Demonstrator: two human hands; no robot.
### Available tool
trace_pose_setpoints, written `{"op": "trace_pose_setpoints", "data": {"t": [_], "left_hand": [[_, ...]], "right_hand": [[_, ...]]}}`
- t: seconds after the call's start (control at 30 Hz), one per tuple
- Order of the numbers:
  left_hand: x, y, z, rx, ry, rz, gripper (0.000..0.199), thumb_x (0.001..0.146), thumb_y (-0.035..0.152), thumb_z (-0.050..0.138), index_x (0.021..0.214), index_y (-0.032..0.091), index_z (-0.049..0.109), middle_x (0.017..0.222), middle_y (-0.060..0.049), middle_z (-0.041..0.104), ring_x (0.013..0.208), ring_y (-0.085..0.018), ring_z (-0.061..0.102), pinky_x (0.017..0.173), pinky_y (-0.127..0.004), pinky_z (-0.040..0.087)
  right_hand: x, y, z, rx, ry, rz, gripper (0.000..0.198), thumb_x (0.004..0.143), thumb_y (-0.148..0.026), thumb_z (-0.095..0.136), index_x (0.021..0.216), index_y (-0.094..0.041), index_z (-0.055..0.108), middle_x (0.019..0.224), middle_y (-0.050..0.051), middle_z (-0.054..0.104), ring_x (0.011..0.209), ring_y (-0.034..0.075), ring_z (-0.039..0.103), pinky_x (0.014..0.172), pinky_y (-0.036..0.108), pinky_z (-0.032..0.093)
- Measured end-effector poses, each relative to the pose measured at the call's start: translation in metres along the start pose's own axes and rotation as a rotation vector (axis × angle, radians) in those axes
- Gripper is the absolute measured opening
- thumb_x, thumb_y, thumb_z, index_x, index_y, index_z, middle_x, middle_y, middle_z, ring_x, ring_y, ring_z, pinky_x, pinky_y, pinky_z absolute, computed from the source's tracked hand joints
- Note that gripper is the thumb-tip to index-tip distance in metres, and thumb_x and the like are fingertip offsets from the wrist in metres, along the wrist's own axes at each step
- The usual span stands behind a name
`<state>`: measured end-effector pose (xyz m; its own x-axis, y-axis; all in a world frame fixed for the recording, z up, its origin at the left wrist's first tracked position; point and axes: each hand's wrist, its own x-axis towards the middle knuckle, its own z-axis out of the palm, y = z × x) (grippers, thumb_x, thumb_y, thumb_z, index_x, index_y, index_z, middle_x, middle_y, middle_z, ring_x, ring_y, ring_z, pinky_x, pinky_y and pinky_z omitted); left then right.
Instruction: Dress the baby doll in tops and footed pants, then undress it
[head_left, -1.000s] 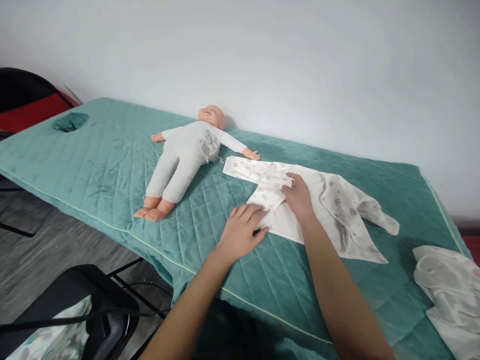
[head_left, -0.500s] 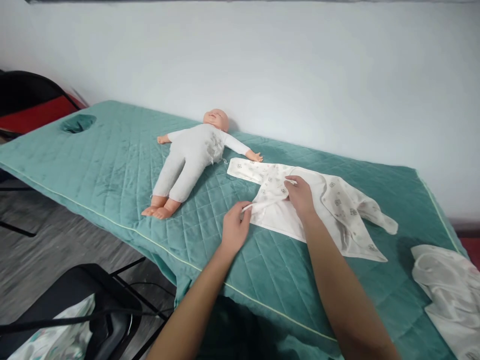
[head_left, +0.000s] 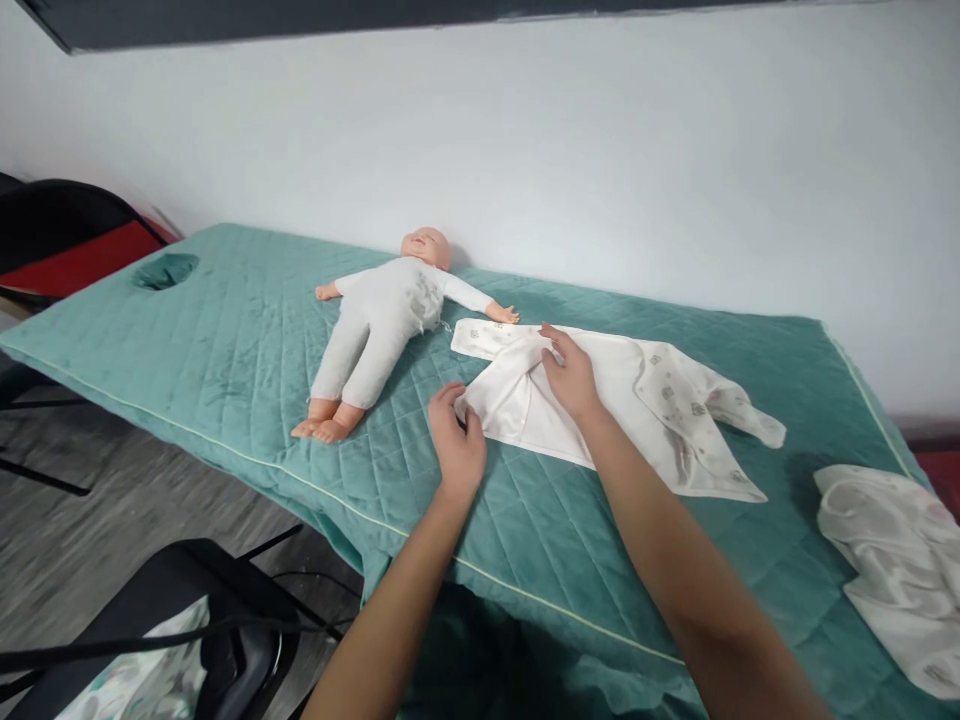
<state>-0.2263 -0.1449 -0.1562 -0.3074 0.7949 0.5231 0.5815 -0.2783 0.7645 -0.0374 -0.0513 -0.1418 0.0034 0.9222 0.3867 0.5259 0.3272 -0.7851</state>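
Observation:
A white baby shirt (head_left: pixel 607 365) with small grey prints lies spread on the green quilted cover, its front flap folded open to the left. My left hand (head_left: pixel 459 440) grips the flap's edge at the shirt's lower left, cloth between thumb and fingers. Higher up, near the left sleeve, my right hand (head_left: pixel 571 375) is closed on the same flap, where folds gather at the fingertips. To the left a baby doll (head_left: pixel 382 310) in a white cloth body lies on its back, one arm stretched toward the shirt's sleeve.
A massage bed (head_left: pixel 247 350) with a face hole (head_left: pixel 166 271) runs along the wall. Crumpled white clothing (head_left: pixel 892 570) lies at the right. A black chair (head_left: pixel 187 580) holding printed cloth (head_left: pixel 150 670) stands at lower left; a red-and-black chair (head_left: pixel 82 250) stands beyond the bed's far end.
Both hands have moved left and slightly up, drawing the shirt's front flap open so its plain inside now faces up. The view has tilted upward a little.

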Motion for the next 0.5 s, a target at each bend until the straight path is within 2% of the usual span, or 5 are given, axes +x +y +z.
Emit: {"op": "trace_pose_setpoints", "data": {"t": [0.13,0.2,0.27,0.37,0.5], "left_hand": [[0.0,0.001,0.0,0.041,-0.076,0.091,0.021,0.09,0.01,0.046,0.102,0.024,0.058,0.116,-0.008,0.065,0.119,-0.021,0.058,0.109,-0.045,0.046],[0.0,0.001,0.001,0.065,-0.095,0.087,0.02,0.089,0.009,0.047,0.094,0.023,0.06,0.114,-0.007,0.066,0.118,-0.021,0.059,0.106,-0.043,0.048],[0.0,0.001,0.001,0.079,-0.091,0.073,0.02,0.088,0.009,0.047,0.09,0.023,0.061,0.114,-0.007,0.066,0.116,-0.021,0.06,0.103,-0.042,0.05],[0.0,-0.001,0.002,0.053,-0.081,0.084,0.02,0.087,0.008,0.048,0.087,0.022,0.062,0.111,-0.007,0.067,0.111,-0.021,0.061,0.1,-0.04,0.05],[0.001,-0.005,0.004,0.013,-0.068,0.086,0.02,0.086,0.008,0.05,0.086,0.021,0.064,0.108,-0.007,0.067,0.107,-0.02,0.061,0.098,-0.038,0.049]], "right_hand": [[-0.018,-0.005,-0.033,-0.333,-0.092,-0.029,0.048,0.09,-0.019,0.046,0.136,-0.013,0.055,0.149,0.015,0.054,0.141,0.024,0.045,0.12,0.044,0.035],[-0.03,-0.002,-0.06,-0.546,-0.127,0.016,0.052,0.088,-0.018,0.048,0.14,-0.011,0.052,0.155,0.02,0.045,0.146,0.032,0.037,0.118,0.053,0.033],[-0.044,0.004,-0.088,-0.716,-0.083,0.113,0.054,0.088,-0.02,0.049,0.141,-0.009,0.05,0.156,0.023,0.041,0.145,0.04,0.034,0.112,0.061,0.034],[-0.06,0.018,-0.124,-0.817,-0.026,0.193,0.046,0.091,-0.024,0.047,0.133,-0.009,0.056,0.142,0.024,0.054,0.132,0.041,0.047,0.105,0.058,0.041],[-0.059,0.037,-0.149,-0.711,0.04,0.225,0.039,0.091,-0.017,0.037,0.116,-0.015,0.067,0.117,0.017,0.07,0.11,0.032,0.062,0.099,0.046,0.048]]}}
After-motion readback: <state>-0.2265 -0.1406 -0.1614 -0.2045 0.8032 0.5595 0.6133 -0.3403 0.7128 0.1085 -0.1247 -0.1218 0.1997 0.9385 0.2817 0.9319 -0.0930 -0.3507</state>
